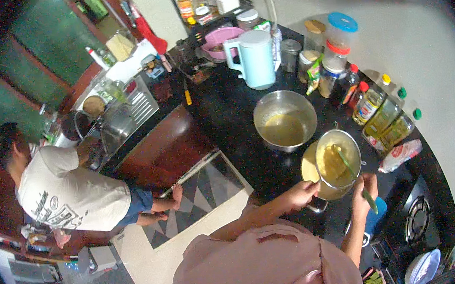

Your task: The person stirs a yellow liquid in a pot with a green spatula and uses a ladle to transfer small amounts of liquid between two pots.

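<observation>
A metal strainer rests over a pot of pale yellow liquid. Thick yellow mixture lies inside the strainer. At its lower left edge my left hand is closed, apparently gripping the strainer; the exact hold is partly hidden. My right hand is wrapped round a green spatula, whose far end dips into the mixture and whose handle end pokes out below my fist. Just beyond, a steel bowl holds more yellowish liquid and touches neither hand.
A light blue kettle stands behind the bowl. Jars and oil bottles line the wall side. A gas burner is at the right, near a blue item. Another person works at the sink on the left.
</observation>
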### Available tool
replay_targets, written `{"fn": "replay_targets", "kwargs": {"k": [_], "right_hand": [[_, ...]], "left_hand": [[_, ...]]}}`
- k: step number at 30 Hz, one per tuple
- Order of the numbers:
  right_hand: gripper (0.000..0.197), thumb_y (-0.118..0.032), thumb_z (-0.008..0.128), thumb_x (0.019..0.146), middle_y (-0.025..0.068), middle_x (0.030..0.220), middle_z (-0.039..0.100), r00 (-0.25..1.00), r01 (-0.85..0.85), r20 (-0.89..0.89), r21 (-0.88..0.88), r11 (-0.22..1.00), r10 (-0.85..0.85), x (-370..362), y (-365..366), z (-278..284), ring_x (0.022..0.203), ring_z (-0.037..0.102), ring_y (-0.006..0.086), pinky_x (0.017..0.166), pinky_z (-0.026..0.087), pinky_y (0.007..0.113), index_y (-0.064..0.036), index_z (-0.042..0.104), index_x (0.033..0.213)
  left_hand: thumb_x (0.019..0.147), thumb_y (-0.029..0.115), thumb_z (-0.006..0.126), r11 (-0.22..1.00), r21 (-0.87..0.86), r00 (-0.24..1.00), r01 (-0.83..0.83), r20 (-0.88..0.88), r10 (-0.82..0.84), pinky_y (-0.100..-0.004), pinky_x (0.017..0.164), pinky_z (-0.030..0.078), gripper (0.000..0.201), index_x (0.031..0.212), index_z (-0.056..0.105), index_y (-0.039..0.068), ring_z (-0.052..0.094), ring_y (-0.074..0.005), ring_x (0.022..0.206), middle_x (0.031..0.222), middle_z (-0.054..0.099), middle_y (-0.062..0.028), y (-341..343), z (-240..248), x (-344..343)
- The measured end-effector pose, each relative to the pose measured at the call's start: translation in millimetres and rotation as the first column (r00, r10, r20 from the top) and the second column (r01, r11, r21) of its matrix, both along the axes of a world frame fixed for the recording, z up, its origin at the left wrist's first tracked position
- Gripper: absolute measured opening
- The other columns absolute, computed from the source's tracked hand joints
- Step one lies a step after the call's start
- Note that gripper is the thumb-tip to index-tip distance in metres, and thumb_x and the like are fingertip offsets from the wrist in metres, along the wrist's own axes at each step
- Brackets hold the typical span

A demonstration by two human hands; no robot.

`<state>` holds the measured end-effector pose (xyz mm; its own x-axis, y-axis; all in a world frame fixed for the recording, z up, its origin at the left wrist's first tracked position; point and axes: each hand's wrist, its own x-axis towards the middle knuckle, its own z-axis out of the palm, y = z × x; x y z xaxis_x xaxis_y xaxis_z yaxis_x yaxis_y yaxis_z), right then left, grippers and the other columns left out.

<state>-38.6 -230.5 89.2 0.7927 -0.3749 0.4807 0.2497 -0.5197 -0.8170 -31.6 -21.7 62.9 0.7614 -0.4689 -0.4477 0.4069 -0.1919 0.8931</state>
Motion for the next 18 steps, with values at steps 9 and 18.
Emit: {"fn": "replay_targets", "kwargs": {"k": [9,18], "right_hand": [[0.016,-0.006,0.05,0.08,0.0052,0.059,0.047,0.947,-0.247,-0.233,-0.092,0.965,0.22,-15.9,8.4,15.9,0.056,0.045,0.0117,0.053,0.037,0.026,0.001,0.047,0.066],[0.024,-0.018,0.051,0.085,0.0052,0.059,0.052,0.962,-0.133,-0.232,0.058,0.989,0.143,10.9,-22.0,57.2,0.055,0.046,0.0118,0.05,0.036,0.028,0.0013,0.056,0.072]], "left_hand": [[0.092,0.041,0.039,0.994,0.092,0.998,0.055,0.039,-0.059,-0.0282,0.042,0.032,0.038,0.08,0.053,0.008,0.039,-0.0101,0.047,0.055,0.044,0.0007,4.4,11.2,1.7],[0.092,0.044,0.036,0.991,-0.133,0.986,0.021,-0.158,-0.043,-0.0232,0.032,0.02,0.036,0.085,0.048,0.011,0.027,-0.0054,0.037,0.05,0.033,0.0059,17.8,-10.1,-1.1]]}}
